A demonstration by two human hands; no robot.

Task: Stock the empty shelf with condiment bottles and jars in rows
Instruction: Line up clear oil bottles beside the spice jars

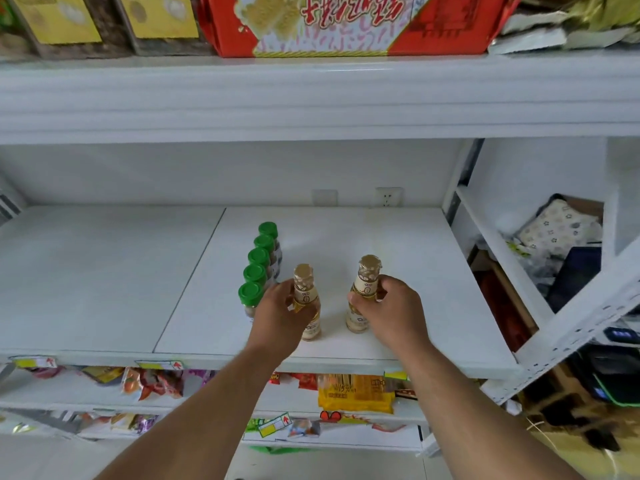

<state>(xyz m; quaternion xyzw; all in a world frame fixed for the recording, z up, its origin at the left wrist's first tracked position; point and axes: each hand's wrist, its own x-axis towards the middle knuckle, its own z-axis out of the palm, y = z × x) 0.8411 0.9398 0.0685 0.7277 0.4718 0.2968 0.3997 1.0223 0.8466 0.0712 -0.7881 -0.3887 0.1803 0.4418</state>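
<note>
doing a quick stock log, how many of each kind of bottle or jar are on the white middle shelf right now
Green-capped jars: 5, in one row running front to back.
Gold-capped bottles: 2, one in the left hand at, one in the right hand at, both near the front of the shelf.
Total: 7

two gold-capped bottles (307, 303) upright on shelf (398, 258) | green-lidded jars (260, 268) rowed (five)

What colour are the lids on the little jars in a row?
Green lids, clearest in the head view.
</note>
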